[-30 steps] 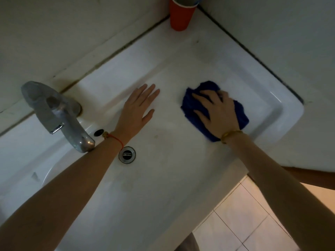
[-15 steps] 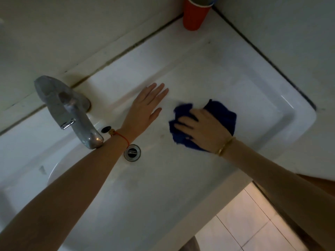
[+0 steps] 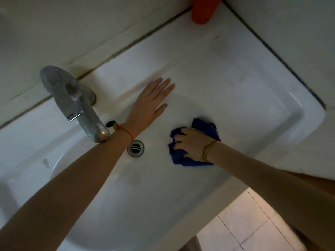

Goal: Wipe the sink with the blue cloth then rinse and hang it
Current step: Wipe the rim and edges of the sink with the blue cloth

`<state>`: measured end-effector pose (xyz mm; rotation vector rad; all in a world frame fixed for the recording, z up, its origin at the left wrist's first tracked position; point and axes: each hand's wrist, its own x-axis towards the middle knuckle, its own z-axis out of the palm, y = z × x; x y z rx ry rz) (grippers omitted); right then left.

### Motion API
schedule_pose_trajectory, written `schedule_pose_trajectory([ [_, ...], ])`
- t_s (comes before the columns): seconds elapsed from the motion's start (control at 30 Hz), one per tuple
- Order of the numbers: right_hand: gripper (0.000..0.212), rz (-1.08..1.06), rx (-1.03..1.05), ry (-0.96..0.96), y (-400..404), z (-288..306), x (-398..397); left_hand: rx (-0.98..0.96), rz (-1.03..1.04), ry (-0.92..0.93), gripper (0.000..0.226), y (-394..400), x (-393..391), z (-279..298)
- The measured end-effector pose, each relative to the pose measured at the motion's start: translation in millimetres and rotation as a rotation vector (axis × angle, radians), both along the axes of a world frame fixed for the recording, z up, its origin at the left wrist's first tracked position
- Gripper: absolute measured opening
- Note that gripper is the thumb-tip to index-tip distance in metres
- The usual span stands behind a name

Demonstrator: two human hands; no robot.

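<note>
Under the right hand (image 3: 194,143), blue cloth (image 3: 183,160) beside the drain (image 3: 135,148).

faucet (image 3: 72,104) overhanging basin's left, red cup (image 3: 204,10) in far corner

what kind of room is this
Most likely a bathroom: a white ceramic washbasin set into a wall corner, a metal tap over a round steel drain, a red plastic cup on the ledge, and pale floor tiles below.
</note>
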<state>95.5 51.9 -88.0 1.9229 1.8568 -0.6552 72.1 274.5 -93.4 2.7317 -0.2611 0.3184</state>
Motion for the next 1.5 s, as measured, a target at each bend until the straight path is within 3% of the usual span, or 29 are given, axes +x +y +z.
schedule_pose_trajectory([
  [0.13, 0.027, 0.005, 0.047, -0.138, 5.2, 4.4, 18.9, 0.013, 0.004, -0.015, 0.053, 1.0, -0.8, -0.6],
  [0.23, 0.034, -0.078, 0.134, -0.235, 32.3, 1.1, 23.4, 0.011, 0.005, -0.021, 0.053, -0.3, 0.3, -1.5],
  [0.37, 0.041, -0.056, 0.111, -0.135, 25.5, -2.6, 17.2, -0.008, -0.012, -0.019, 0.052, -0.8, 1.0, 1.5],
  [0.5, 0.029, -0.158, -0.030, -0.065, -6.9, 28.9, 6.3, -0.012, -0.015, -0.014, 0.053, -0.6, 0.2, 3.1],
  [0.57, 0.031, -0.319, 0.043, -0.071, -24.7, 43.6, 3.0, -0.012, -0.018, -0.007, 0.053, -1.3, -0.1, 4.0],
  [0.7, 0.031, -0.573, 0.428, -0.138, -66.0, 58.8, -3.8, 0.000, 0.000, 0.007, 0.053, -3.5, -0.2, 7.1],
  [0.8, 0.036, -0.713, 0.540, -0.212, -89.0, 58.6, -0.5, 0.048, 0.033, 0.023, 0.054, -11.2, -0.9, 8.5],
  [0.87, 0.039, -0.845, 0.550, -0.303, -99.2, 59.3, 19.1, 0.065, 0.065, 0.049, 0.056, -17.2, -2.2, 8.8],
  [1.0, 0.050, -1.156, 0.360, -0.399, -116.4, 67.7, 57.8, 0.062, 0.012, 0.076, 0.056, -40.1, 0.8, 12.6],
  [1.17, 0.048, -0.981, 0.452, -0.338, -110.8, 65.4, -0.3, 0.040, -0.151, 0.079, 0.057, -75.3, 12.8, 17.8],
  [1.3, 0.042, -1.022, 0.572, -0.308, -111.9, 64.2, -17.5, 0.030, -0.226, 0.124, 0.058, -96.6, 19.4, 23.8],
  [1.5, 0.052, -1.670, 0.670, -0.561, -130.0, 79.1, 10.3, 0.024, -0.311, 0.170, 0.060, -128.6, 15.3, 31.6],
])
